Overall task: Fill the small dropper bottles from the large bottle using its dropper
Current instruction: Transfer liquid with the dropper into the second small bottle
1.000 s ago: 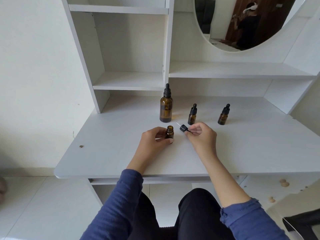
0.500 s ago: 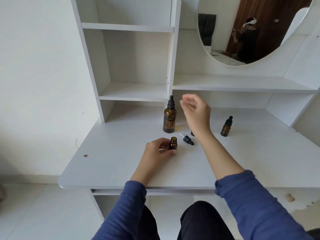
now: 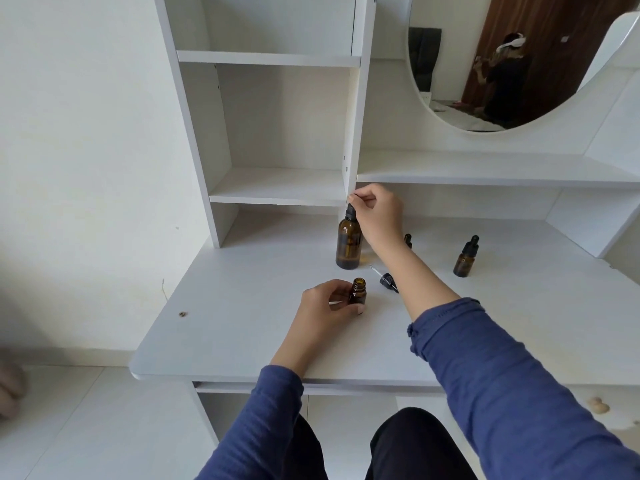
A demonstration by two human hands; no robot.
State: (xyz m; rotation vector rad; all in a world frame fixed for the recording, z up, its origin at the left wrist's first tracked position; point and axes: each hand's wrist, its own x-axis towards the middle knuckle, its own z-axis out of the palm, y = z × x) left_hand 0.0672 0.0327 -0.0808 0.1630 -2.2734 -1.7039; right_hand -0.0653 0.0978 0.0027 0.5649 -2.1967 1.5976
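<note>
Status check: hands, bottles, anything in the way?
Left hand steadying open small bottle. Right hand pinching large bottle dropper top. Removed small dropper lying alongside; path clear.

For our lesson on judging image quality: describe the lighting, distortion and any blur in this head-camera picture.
Head view: soft, even daylight, only faint shadows on the white desk; wide-angle lens bends the shelf uprights outward; the large bottle and open small bottle are sharp; a blurred shape sits at the left edge; the mirror shows a dim reflection, no glare.

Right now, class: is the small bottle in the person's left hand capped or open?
Open. The small bottle shows a bare round mouth, and its dropper cap lies on the desk beside it.
</note>
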